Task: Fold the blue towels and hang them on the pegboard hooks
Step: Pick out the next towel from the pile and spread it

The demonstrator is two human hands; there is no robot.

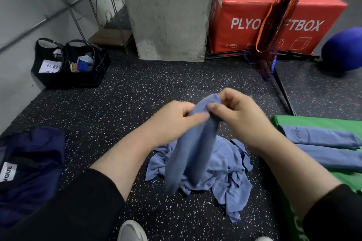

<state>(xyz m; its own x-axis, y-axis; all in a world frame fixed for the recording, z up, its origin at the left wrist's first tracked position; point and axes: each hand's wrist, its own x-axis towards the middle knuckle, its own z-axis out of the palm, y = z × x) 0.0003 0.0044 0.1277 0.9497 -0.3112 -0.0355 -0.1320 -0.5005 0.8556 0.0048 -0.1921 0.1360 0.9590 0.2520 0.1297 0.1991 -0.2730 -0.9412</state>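
Lifting one towel (193,143) off the heap (221,170) on the floor (137,88), we pinch its top edge with both hands: left hand (172,121) and right hand (239,117) each clamped on the cloth, close together. Two folded towels (321,137) already lie on the green mat (305,121) beside us. We judge folding is underway; next we should spread the hands to find the corners. No pegboard is in view.
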